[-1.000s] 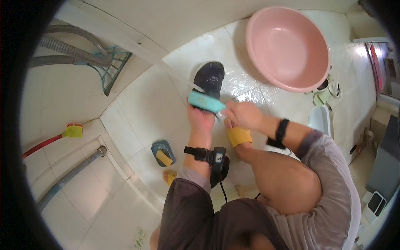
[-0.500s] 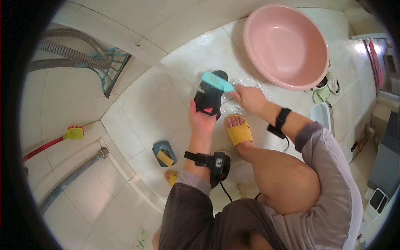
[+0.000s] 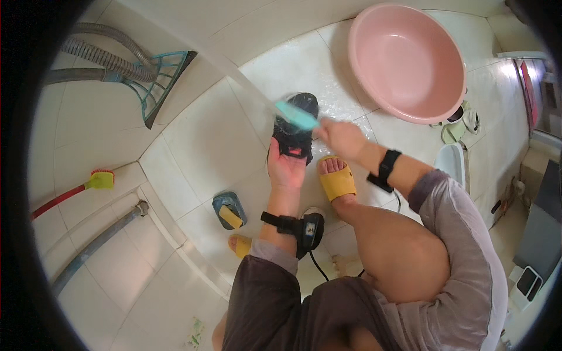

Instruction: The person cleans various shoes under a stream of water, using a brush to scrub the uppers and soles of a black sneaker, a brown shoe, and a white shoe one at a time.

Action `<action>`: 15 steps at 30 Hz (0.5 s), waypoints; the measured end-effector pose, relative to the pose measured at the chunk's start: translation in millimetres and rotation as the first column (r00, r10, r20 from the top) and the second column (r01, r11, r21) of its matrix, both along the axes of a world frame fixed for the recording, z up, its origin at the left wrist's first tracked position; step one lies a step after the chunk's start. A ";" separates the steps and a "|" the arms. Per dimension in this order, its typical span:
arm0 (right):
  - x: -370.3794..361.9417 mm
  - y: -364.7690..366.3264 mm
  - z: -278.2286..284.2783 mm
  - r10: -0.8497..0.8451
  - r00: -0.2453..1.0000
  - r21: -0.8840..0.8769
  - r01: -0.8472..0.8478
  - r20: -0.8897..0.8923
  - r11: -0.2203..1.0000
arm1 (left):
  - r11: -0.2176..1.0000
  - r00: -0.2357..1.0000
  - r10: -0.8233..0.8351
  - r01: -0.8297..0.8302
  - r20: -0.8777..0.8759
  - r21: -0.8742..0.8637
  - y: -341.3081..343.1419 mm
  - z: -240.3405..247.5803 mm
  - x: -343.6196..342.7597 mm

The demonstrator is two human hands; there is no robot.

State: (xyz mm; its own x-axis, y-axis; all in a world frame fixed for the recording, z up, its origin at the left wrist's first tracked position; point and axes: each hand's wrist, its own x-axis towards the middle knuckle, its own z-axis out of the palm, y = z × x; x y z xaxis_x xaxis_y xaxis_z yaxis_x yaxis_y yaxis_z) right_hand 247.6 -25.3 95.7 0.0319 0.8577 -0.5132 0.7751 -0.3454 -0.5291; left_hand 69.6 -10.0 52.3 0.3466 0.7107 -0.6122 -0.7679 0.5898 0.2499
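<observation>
A black shoe [image 3: 307, 102] with a small red patch near its heel is held up over the tiled floor. My left hand [image 3: 287, 171] grips its heel end from the near side, with the fingers partly hidden behind it. Closed round a turquoise scrubbing brush [image 3: 298, 117] is my right hand [image 3: 345, 140]. The brush head lies across the middle of the shoe; its bristles face down and cannot be seen. From the upper left a stream of water [image 3: 237, 75] falls onto the shoe and brush, and wet splashes shine on the tiles.
A large pink basin [image 3: 404, 64] stands at the far right, with green-white shoes [image 3: 456, 126] beside it. Left of my legs is a blue dish [image 3: 228, 202] with a yellow soap bar [image 3: 230, 219]. A red-handled brush [image 3: 64, 199] and grey hoses [image 3: 96, 64] are along the left wall.
The turquoise brush has shifted a little to the left over the shoe, along with my right hand. My left hand keeps its hold, and the view has moved slightly.
</observation>
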 end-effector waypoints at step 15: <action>18.0 11.4 -10.1 0.027 0.998 0.046 -0.029 0.053 0.999 | 0.999 0.997 -0.031 0.033 -0.074 0.023 -4.8 3.5 -27.2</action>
State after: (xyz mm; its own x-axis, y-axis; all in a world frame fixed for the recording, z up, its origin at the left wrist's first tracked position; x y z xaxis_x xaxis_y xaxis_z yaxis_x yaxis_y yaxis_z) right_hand 265.6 -14.0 85.6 0.0335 0.8817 -0.4707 0.8113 -0.2990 -0.5024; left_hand 42.4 -14.7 55.8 0.3241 0.7149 -0.6196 -0.7274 0.6070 0.3199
